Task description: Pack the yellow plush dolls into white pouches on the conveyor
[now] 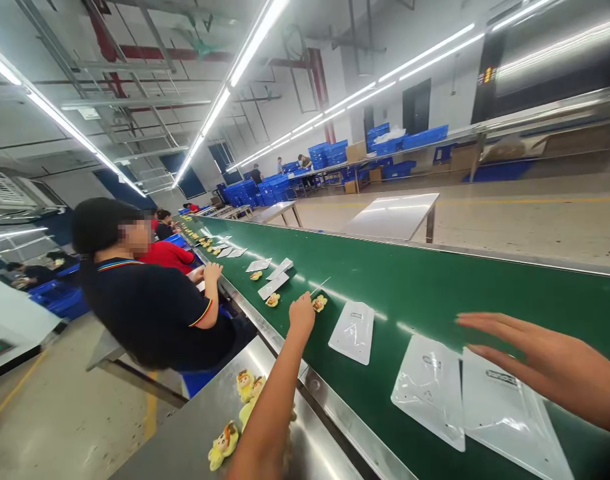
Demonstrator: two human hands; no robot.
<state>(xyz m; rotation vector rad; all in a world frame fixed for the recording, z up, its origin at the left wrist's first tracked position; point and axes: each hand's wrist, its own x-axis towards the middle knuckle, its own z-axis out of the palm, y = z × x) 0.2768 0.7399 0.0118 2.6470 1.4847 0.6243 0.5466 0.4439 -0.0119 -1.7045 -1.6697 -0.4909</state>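
Note:
My left hand (303,315) is over the green conveyor belt with its fingers closed. A thin pale sheet (319,287), seen almost edge-on, sticks out from them; it looks like a white plastic bag. Right beside these fingers, a small yellow plush doll (319,303) lies on the belt. My right hand (549,367) is open, fingers stretched out, above a flat white plastic bag (509,413); I cannot tell whether it touches the bag. Another white bag (429,390) lies alongside, and a third bag (353,332) is farther up the belt.
More yellow plush dolls (223,445) lie on the metal side table (185,440), partly behind my left forearm. The green belt (385,267) runs away to the far left, carrying several bags and dolls. A co-worker (149,307) sits close on the left along the belt's metal edge.

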